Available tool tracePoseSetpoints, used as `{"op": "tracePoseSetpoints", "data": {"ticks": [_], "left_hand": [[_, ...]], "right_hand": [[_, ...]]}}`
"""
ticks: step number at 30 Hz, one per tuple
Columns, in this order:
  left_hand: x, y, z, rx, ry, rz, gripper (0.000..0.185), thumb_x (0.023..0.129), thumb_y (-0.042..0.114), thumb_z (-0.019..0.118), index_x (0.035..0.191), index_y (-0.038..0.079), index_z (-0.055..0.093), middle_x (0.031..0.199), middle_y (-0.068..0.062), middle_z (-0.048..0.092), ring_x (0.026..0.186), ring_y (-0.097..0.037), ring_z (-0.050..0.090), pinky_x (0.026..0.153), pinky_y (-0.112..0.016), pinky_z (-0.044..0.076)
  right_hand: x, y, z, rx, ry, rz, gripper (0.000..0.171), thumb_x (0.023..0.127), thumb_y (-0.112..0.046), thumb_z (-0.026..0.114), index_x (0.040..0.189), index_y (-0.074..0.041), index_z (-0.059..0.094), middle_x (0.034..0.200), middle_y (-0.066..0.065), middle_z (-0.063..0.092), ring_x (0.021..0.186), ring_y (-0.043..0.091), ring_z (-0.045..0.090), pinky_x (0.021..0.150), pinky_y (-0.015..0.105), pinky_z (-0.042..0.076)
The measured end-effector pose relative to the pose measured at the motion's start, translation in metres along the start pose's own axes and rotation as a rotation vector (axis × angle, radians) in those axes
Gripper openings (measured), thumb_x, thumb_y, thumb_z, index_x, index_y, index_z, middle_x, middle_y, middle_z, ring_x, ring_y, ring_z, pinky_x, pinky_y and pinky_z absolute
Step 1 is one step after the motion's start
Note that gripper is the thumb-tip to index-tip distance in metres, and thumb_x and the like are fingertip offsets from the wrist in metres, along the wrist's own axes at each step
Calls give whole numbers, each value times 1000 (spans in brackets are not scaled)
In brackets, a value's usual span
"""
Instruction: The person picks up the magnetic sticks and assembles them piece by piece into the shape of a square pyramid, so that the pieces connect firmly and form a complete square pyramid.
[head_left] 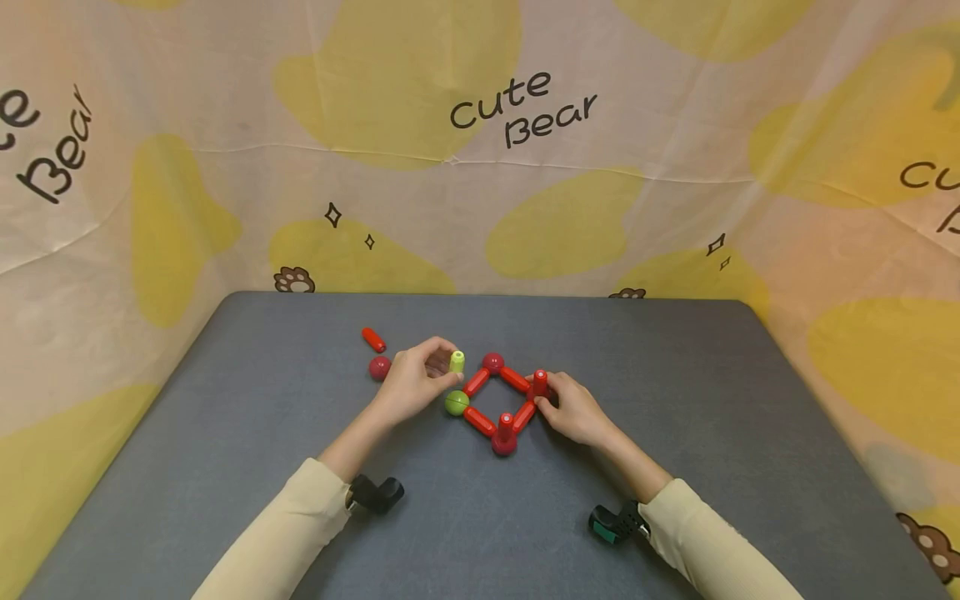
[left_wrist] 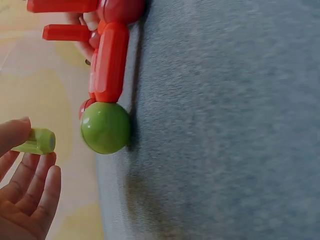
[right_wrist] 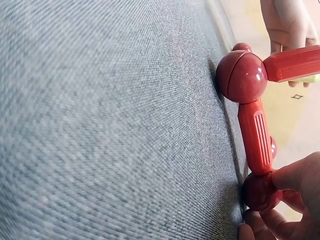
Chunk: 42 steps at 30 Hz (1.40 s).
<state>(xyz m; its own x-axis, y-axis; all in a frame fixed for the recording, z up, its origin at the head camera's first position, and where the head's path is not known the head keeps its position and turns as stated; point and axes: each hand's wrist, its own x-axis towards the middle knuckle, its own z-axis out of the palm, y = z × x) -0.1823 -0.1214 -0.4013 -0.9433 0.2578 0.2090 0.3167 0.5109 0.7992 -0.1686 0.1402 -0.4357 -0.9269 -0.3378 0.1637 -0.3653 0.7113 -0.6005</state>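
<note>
My left hand (head_left: 412, 382) pinches a short yellow-green rod (head_left: 457, 362) between thumb and fingers, held upright above a green ball (head_left: 457, 403). That ball forms the left corner of a four-sided frame of red rods (head_left: 479, 421) and balls lying on the table. At the right corner, my right hand (head_left: 576, 410) grips the dark red ball (right_wrist: 262, 191), thumb on one side and fingers on the other. A red rod (head_left: 540, 382) stands up from this corner. Another upright red rod (head_left: 506, 425) rises from the front ball (head_left: 504, 445). The back corner ball (head_left: 492, 362) carries no upright.
Beyond my left hand lie a loose red rod (head_left: 373, 340) and a loose red ball (head_left: 379, 368). Everything rests on a grey table (head_left: 480, 533). A patterned cloth (head_left: 570, 217) hangs behind its far edge and along both sides.
</note>
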Motion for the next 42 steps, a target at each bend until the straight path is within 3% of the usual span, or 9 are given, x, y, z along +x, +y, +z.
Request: {"op": "tracePoseSetpoints", "data": {"ticks": [19,25,33,42], "left_hand": [[-13,-9,9,30,-14,6,21,74,8,74,90,12,61,84,0,65,75,-10,63,67,-23,51],[-14,-12,10,36,-58,13,23,73,6,75,92,9,64,84,-2,66,75,-12,65,66,-24,52],[-14,-20,13,153,-111,28,19,70,11,77,85,10,66,82,0,63,75,-14,63,67,-24,49],[-20,-15,14,197,-141,31,16,70,17,78,74,16,63,77,3,58,72,-13,58,65,-24,46]], "right_hand": [[0,1,0,2,10,-9,29,81,-5,63,109,-9,65,97,8,64,88,20,58,75,37,45],[0,0,0,6,5,-8,28,81,-6,63,109,-9,65,98,8,64,87,20,57,75,36,45],[2,0,0,14,-7,8,29,81,-6,62,110,-11,65,98,8,63,86,20,56,74,36,44],[9,1,0,13,7,7,27,81,-5,60,107,-8,66,95,9,63,87,22,58,77,39,45]]}}
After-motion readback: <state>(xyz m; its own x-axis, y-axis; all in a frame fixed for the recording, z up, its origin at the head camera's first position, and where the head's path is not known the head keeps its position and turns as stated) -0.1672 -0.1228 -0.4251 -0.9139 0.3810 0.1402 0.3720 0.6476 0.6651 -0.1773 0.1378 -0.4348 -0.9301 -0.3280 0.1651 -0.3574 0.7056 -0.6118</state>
